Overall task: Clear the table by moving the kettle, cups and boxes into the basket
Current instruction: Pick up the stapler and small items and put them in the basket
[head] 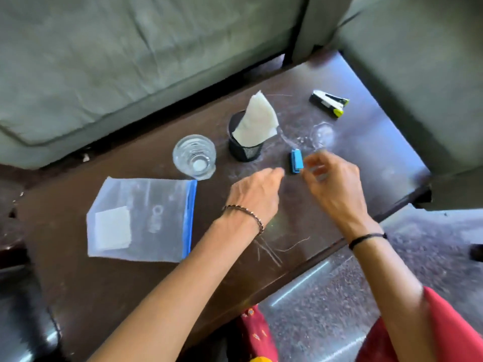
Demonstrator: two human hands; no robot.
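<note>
Dark table between grey sofas. My right hand pinches toward the small blue box — fingers narrow, blurred, grip uncertain; my left hand hovers half-curled, empty. Glass stands left. No basket or kettle in view.

A grey-green sofa runs behind the dark, scratched wooden counter, with what looks like an armchair alongside. Speckled floor catches daylight below.
</note>
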